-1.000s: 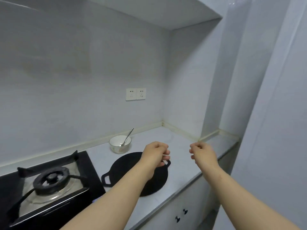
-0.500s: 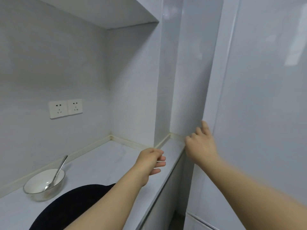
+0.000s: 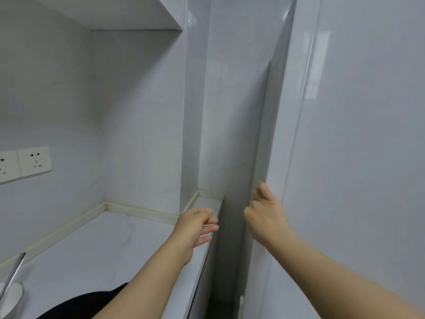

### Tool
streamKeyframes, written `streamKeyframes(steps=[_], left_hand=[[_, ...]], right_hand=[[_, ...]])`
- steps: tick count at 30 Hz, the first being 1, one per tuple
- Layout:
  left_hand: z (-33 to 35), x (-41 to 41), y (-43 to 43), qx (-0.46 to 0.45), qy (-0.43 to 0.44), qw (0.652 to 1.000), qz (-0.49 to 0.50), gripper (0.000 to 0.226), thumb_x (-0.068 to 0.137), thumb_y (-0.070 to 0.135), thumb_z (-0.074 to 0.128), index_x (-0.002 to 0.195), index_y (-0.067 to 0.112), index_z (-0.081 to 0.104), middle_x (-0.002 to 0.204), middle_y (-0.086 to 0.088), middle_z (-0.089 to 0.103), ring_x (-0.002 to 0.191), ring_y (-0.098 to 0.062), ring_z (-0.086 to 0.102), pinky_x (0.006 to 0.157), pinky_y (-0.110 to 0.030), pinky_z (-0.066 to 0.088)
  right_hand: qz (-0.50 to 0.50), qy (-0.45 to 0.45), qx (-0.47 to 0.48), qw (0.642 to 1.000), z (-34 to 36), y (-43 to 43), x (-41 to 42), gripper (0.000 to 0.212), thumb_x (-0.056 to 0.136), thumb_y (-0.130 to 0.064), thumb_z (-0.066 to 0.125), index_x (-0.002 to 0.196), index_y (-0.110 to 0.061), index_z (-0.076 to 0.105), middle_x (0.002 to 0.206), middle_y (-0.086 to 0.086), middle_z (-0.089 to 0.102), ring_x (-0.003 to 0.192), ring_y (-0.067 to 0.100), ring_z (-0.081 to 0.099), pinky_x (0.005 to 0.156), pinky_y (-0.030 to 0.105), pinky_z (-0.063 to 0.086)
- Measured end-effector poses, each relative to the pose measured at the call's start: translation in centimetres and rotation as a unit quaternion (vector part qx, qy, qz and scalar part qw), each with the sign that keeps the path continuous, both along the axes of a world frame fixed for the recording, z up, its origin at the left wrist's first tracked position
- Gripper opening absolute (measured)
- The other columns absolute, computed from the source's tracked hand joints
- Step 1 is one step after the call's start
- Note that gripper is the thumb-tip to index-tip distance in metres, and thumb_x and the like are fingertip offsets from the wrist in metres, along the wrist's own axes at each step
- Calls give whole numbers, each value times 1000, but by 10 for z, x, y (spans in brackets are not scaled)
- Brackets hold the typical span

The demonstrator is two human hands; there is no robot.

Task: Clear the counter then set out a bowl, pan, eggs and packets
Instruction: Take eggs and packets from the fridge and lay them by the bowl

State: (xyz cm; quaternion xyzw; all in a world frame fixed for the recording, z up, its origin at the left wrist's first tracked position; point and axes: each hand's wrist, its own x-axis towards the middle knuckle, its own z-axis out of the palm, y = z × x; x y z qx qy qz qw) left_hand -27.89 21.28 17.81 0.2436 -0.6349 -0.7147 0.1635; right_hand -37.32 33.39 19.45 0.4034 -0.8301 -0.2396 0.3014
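My right hand [image 3: 266, 215] reaches to the left edge of a tall white fridge door [image 3: 345, 157], its fingertips at that edge, holding nothing. My left hand [image 3: 195, 226] hovers over the right end of the white counter [image 3: 103, 249], fingers loosely extended and empty. A black flat pan [image 3: 92, 305] lies on the counter at the bottom, partly hidden by my left forearm. A white bowl [image 3: 11, 300] with a metal spoon [image 3: 13, 272] in it sits at the bottom left corner, mostly cut off by the frame. No eggs or packets are in sight.
A narrow dark gap [image 3: 230, 249] runs between the counter's end and the fridge. A white pillar [image 3: 225, 100] rises behind the gap. Two wall sockets [image 3: 25, 164] sit on the back wall at left. An overhead cabinet [image 3: 115, 10] hangs above the counter.
The view has swung right, away from the stove. My right hand has moved from above the counter to the fridge door's edge, and its fingers have opened out. My left hand has uncurled.
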Motion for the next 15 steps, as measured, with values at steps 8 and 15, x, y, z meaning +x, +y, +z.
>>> streamKeyframes(steps=[8, 15], left_hand=[[0, 41, 57, 49, 33, 998, -23, 11, 96, 16, 46, 95, 16, 58, 80, -2, 63, 73, -11, 61, 67, -26, 48], [-1, 105, 126, 53, 43, 995, -67, 14, 96, 14, 46, 91, 16, 59, 79, -4, 63, 73, -15, 62, 74, -28, 50]], right_hand=[[150, 61, -196, 967, -7, 54, 85, 24, 43, -12, 75, 45, -16, 51, 36, 1, 49, 46, 22, 52, 85, 30, 32], [120, 223, -329, 910, 5, 129, 155, 28, 60, -1, 55, 81, -17, 63, 123, 10, 64, 116, 31, 44, 102, 48, 25]])
